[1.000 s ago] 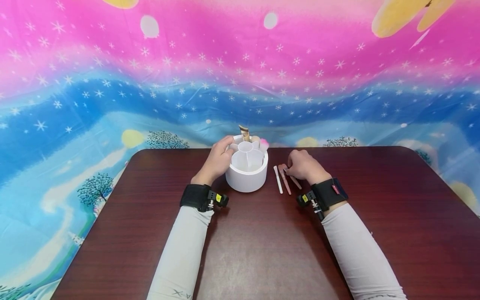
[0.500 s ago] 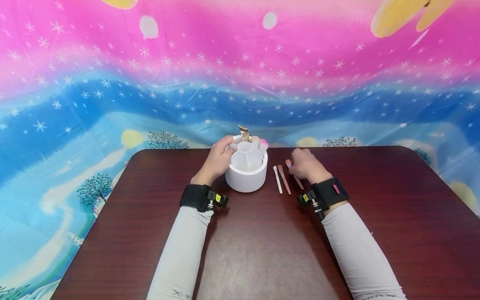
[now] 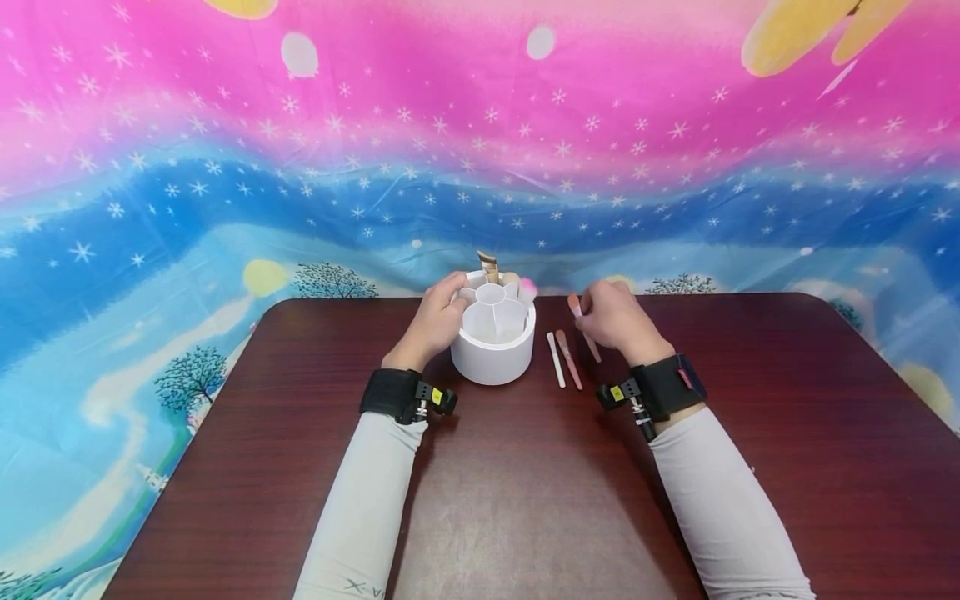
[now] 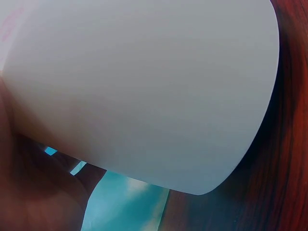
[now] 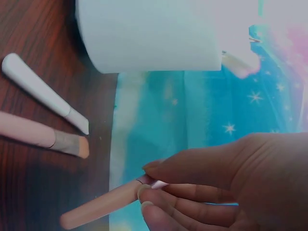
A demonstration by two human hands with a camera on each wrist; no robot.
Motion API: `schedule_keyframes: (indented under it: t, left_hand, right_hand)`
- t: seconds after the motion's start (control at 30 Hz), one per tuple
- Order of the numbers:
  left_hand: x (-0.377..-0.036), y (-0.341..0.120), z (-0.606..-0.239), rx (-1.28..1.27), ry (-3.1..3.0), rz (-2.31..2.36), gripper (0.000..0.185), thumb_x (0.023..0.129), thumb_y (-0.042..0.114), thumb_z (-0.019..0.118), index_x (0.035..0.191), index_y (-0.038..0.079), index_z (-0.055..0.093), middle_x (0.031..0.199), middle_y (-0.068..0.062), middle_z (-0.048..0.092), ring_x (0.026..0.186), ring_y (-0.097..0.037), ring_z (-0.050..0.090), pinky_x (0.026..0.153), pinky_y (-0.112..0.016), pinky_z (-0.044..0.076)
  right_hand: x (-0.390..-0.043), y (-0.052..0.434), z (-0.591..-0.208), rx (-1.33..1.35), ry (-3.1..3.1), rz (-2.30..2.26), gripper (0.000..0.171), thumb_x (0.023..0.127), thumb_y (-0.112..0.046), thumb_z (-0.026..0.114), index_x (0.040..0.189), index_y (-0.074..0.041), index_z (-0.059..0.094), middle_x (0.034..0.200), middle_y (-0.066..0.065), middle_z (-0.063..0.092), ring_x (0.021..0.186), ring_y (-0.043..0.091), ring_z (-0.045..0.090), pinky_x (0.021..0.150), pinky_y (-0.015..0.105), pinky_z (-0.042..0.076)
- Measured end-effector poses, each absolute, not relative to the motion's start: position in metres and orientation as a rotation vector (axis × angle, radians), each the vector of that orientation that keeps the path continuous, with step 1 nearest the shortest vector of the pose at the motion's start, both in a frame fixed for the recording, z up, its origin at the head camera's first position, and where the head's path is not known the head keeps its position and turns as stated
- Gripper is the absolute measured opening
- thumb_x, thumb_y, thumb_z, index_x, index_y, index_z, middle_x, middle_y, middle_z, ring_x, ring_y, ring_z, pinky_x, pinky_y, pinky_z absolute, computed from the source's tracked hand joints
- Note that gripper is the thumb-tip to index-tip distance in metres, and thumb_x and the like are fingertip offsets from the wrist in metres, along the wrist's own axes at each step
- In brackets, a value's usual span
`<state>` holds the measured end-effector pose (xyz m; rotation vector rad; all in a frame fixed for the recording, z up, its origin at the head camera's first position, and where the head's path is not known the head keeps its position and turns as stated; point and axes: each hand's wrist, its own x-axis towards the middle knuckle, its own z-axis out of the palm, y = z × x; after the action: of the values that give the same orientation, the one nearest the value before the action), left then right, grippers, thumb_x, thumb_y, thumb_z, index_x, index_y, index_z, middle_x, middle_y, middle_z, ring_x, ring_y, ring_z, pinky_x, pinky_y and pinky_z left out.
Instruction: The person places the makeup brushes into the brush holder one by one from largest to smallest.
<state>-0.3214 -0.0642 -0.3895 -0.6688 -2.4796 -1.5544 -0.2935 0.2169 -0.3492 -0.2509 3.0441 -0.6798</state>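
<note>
A white round organizer with petal-shaped compartments stands near the table's back edge, a gold-capped tube and fluffy brush tops showing at its rear. My left hand grips its left rim, thumb towards the inside. In my right hand a pink makeup brush is pinched between thumb and fingertips, orange bristles up and handle slanting down. Between the organizer and that hand lie a white brush and a second pink brush with a flat orange tip, side by side on the table.
The dark red wooden table has its back edge just behind the organizer. A pink and blue snowflake-patterned cloth hangs right behind it. Black straps with small cameras sit on both wrists.
My right hand has taken hold of the rightmost pink brush and lifted it up and slightly back. The left hand and the organizer have stayed in place.
</note>
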Motion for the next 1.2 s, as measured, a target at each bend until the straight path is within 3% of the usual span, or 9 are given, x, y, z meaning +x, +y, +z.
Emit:
schedule_keyframes:
  t: [0.2, 0.37, 0.63, 0.93, 1.2]
  left_hand:
    - [-0.323, -0.064, -0.391, -0.677, -2.469, -1.554, 0.02, 0.098, 0.0, 0.044, 0.08, 0.007, 0.042, 0.119, -0.008, 0.06, 0.11, -0.026, 0.05, 0.092, -0.044, 0.039]
    - [-0.323, -0.063, -0.391, -0.68, -2.468, -1.556, 0.02, 0.098, 0.0, 0.043, 0.08, 0.008, 0.042, 0.116, -0.009, 0.059, 0.109, -0.027, 0.049, 0.091, -0.044, 0.039]
    - [-0.322, -0.063, -0.391, -0.676, -2.477, -1.551, 0.02, 0.099, 0.001, 0.043, 0.081, 0.008, 0.042, 0.12, -0.007, 0.06, 0.11, -0.026, 0.049, 0.091, -0.043, 0.038]
    - [-0.322, -0.064, -0.391, -0.663, -2.474, -1.571, 0.02, 0.098, 0.0, 0.043, 0.08, 0.007, 0.044, 0.133, -0.007, 0.062, 0.122, -0.024, 0.052, 0.101, -0.046, 0.041]
    - [-0.321, -0.064, -0.39, -0.68, -2.47, -1.578, 0.02, 0.099, 0.0, 0.042, 0.081, 0.007, 0.041, 0.126, -0.008, 0.06, 0.113, -0.026, 0.05, 0.092, -0.045, 0.039]
  right_hand:
    - [-0.293, 0.216, -0.344, -0.287, 3.072, -0.716, 0.018, 0.092, -0.005, 0.064, 0.074, -0.005, 0.062, 0.068, 0.004, 0.05, 0.065, 0.022, 0.048, 0.066, 0.037, 0.041]
    - [-0.291, 0.217, -0.341, -0.273, 3.067, -0.745, 0.008, 0.093, -0.007, 0.067, 0.089, -0.003, 0.072, 0.091, 0.013, 0.067, 0.083, 0.029, 0.059, 0.074, 0.042, 0.048]
    - [-0.287, 0.216, -0.334, -0.322, 3.054, -0.852, 0.008, 0.093, -0.007, 0.068, 0.089, -0.001, 0.07, 0.088, 0.013, 0.072, 0.082, 0.028, 0.066, 0.076, 0.043, 0.052]
    - [-0.287, 0.213, -0.33, -0.405, 3.056, -0.943, 0.016, 0.095, -0.007, 0.069, 0.106, 0.004, 0.073, 0.097, 0.018, 0.074, 0.089, 0.03, 0.07, 0.083, 0.046, 0.055]
    - [-0.283, 0.21, -0.322, -0.438, 3.049, -1.014, 0.019, 0.096, -0.008, 0.069, 0.11, 0.004, 0.072, 0.098, 0.018, 0.074, 0.085, 0.027, 0.071, 0.078, 0.042, 0.058]
